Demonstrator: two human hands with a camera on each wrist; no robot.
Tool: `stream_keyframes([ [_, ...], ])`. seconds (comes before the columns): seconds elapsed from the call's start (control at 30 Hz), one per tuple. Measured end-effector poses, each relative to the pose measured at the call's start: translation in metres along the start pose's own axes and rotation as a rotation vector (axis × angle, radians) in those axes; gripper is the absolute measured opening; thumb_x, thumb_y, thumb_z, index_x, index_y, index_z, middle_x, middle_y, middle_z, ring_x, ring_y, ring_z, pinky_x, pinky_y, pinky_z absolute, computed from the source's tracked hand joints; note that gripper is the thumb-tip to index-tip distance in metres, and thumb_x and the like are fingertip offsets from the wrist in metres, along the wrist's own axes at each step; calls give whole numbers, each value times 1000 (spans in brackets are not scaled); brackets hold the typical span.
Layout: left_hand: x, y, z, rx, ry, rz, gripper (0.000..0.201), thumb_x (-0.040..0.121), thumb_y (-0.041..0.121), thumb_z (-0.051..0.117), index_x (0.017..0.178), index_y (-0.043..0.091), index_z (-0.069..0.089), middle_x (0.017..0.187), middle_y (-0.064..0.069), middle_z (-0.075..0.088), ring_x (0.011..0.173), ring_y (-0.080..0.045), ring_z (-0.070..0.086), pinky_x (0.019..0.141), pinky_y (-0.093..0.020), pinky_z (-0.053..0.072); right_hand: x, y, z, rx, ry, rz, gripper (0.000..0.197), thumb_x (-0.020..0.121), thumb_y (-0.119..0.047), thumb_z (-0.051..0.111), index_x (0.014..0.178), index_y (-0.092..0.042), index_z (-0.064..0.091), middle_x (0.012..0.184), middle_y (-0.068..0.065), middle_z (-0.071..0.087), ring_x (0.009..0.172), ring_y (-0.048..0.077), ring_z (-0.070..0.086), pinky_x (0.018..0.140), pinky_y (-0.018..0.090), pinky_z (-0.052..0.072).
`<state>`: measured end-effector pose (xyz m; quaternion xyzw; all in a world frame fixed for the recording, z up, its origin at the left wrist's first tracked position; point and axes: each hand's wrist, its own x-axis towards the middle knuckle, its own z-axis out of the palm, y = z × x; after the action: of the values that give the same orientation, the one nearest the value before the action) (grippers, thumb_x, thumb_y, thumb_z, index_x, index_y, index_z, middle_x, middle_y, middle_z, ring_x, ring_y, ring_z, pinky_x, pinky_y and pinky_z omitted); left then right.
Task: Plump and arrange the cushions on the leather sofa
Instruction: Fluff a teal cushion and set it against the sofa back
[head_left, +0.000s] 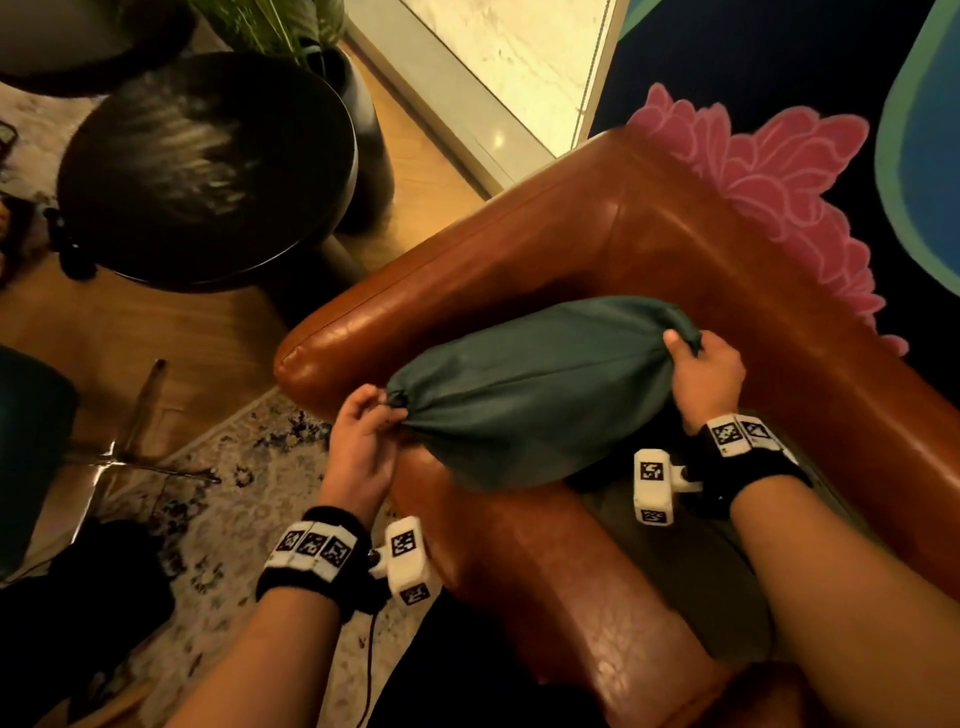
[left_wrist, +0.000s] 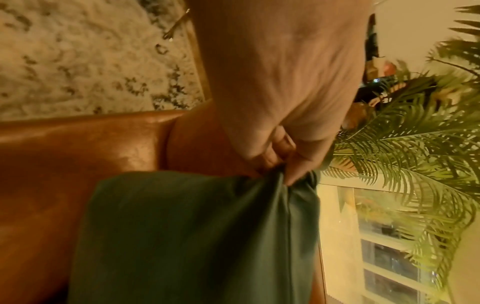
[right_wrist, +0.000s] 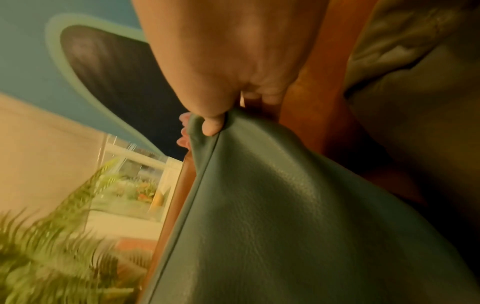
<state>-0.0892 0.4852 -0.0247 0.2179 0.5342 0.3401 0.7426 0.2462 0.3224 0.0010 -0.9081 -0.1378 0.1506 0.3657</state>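
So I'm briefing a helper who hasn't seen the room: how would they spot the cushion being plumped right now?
Find the brown leather sofa in front of the dark wall with a pink flower. At its corner by the armrest, the green cushion is gripped at opposite ends by the left hand and the right hand. Unlike the dull olive cushion lying nearer on the seat, it is smooth and dark green.

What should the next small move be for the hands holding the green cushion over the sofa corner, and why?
Probably lower it into the corner. The left hand and right hand each pinch one corner of the green cushion, which is already full and rounded and lies across the brown leather sofa by its armrest.
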Motion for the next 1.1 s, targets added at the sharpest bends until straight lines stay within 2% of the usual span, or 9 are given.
stream_keyframes([
  [0.13,-16,-13,8,229,-40,-108,6,91,13,59,94,13,65,80,1,64,66,-8,59,60,-20,46,-32,-12,31,-154,-12,64,55,96,-28,58,144,-10,39,149,22,42,137,42,40,109,49,35],
  [0.27,-26,-12,24,679,-6,124,50,86,59,68,91,9,68,78,-3,71,64,-15,65,57,-33,52,-106,-47,77,-599,-15,-575,79,86,-32,52,157,-15,21,164,15,19,152,37,13,119,61,0],
  [0.37,-22,-15,23,915,124,352,48,91,44,67,71,2,54,60,-7,55,51,-19,55,52,-35,44,-154,-61,117,-456,-420,-934,68,95,-31,51,156,-13,27,162,12,27,152,31,21,119,61,19],
  [0.47,-26,-19,10,728,-35,278,30,92,26,65,80,-1,61,70,-12,58,64,-19,54,60,-39,46,-150,-47,130,-523,-612,-1038,65,99,-48,40,157,-21,26,164,0,25,153,17,17,122,52,13],
  [0.63,-46,-25,-53,477,-217,30,25,98,18,63,120,7,68,116,-7,74,105,-22,71,87,-40,56,-72,3,92,-806,-417,-799,62,102,-56,11,153,-31,34,162,0,31,152,24,22,120,56,4],
  [0.77,-26,-39,-60,676,11,17,11,97,4,58,94,8,68,81,-9,69,79,-30,64,75,-45,55,-33,22,56,-818,-186,-598,60,102,-53,25,152,-22,38,163,17,24,152,36,15,123,50,5],
  [0.9,-25,-23,0,607,62,56,35,99,45,52,104,13,66,96,-10,70,80,-24,67,69,-40,57,-28,18,42,-764,-13,-224,71,96,-63,37,155,-25,27,164,17,17,152,37,8,118,63,1],
  [1.0,-36,-18,46,893,-15,170,62,85,79,46,99,22,65,96,4,68,89,-15,63,79,-37,51,-26,7,40,-630,-32,-23,83,87,-68,51,153,-25,25,155,19,27,140,43,26,108,62,28],
  [1.1,-28,-25,48,1127,82,315,50,97,60,46,79,15,56,77,1,60,83,-27,60,69,-35,36,-20,5,35,-444,-12,-109,53,96,-51,51,133,-13,49,127,23,53,117,45,49,92,52,42],
])
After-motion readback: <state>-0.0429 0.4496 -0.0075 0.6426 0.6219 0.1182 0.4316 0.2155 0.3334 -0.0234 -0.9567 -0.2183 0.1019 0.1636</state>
